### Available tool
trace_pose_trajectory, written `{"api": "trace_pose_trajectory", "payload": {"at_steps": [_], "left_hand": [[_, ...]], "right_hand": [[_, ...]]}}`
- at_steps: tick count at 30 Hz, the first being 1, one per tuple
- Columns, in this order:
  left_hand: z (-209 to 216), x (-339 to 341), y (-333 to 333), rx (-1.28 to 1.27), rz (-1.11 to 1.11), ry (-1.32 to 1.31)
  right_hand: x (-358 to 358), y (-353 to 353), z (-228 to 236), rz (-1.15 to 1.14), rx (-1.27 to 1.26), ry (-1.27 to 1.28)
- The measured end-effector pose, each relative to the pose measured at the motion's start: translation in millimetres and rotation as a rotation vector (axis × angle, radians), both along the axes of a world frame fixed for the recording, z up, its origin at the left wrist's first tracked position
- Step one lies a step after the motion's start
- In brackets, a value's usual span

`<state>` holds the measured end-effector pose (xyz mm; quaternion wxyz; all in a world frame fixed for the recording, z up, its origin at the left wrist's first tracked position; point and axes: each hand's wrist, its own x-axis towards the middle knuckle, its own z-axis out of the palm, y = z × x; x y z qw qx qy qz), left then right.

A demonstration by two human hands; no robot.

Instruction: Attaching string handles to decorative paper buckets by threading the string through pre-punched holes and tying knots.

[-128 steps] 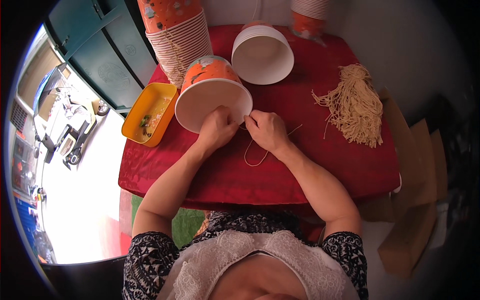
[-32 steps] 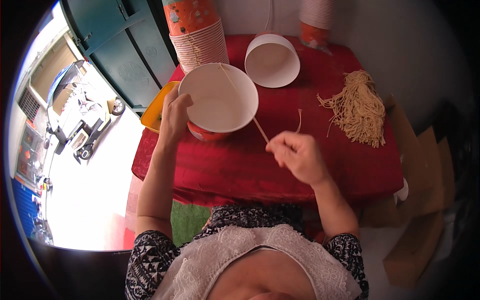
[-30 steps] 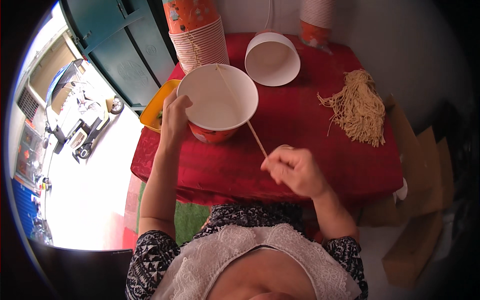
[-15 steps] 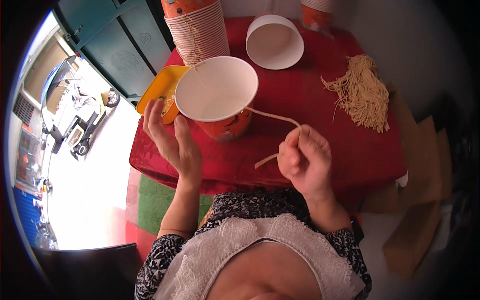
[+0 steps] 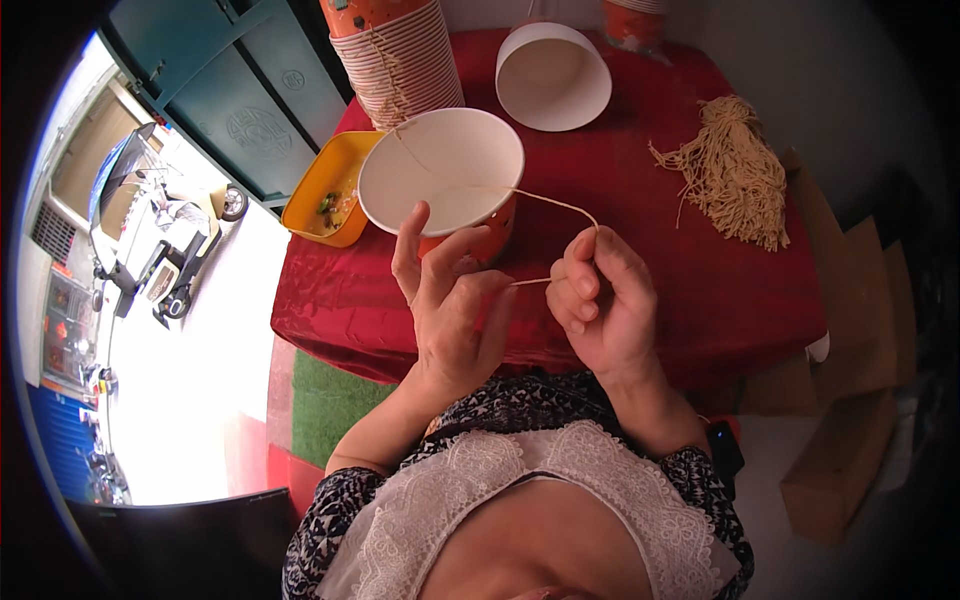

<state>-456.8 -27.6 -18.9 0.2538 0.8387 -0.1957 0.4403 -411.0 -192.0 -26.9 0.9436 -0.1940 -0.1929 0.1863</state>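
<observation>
A paper bucket (image 5: 498,228), white inside and orange outside, stands upright on the table's red cloth (image 5: 720,300). A beige string (image 5: 560,203) runs across its mouth from the far left rim, over the near right rim, to my right hand (image 5: 608,300). That hand is closed on the string with fingertips pinched together. My left hand (image 5: 455,315), in front of the bucket, pinches the string's short end between thumb and index finger; its other fingers are raised. A short stretch of string spans the gap between the hands.
Behind the bucket rises a tall stack of nested buckets (image 5: 400,70) with string hanging down it. A yellow tray (image 5: 318,190) holding small scraps sits left. Another bucket (image 5: 553,85) lies tipped at the back. A bundle of strings (image 5: 735,175) rests at right; cardboard (image 5: 840,460) stands beyond.
My left hand has moved right from beside the yellow tray and taken the string's loose end, which hung free before. My right hand still grips the string.
</observation>
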Motion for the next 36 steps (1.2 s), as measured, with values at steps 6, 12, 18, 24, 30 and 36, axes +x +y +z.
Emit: {"api": "trace_pose_trajectory", "payload": {"at_steps": [6, 12, 18, 24, 30, 36], "left_hand": [[10.0, -3.5, 2.3, 0.055, 0.02, -0.007], [24.0, -2.0, 5.5, 0.156, -0.003, 0.056], [29.0, 3.7, 9.5, 0.217, -0.051, 0.003], [32.7, 5.9, 16.0, 0.214, -0.045, 0.029], [49.4, 15.9, 39.8, 0.073, -0.077, 0.07], [60.2, 31.0, 55.4, 0.057, -0.046, 0.193]], "right_hand": [[-3.2, -2.4, -2.3, -0.328, -0.538, -0.11], [-3.2, -0.7, -9.5, -0.916, -0.837, -0.834], [-11.2, 4.7, -1.8, -0.603, -0.869, -0.84], [-7.6, 6.2, 7.7, -0.7, -0.946, -0.839], [34.5, -2.1, 20.9, -1.132, -1.003, -0.868], [24.5, 10.6, 11.9, -1.143, -1.085, -1.05]]}}
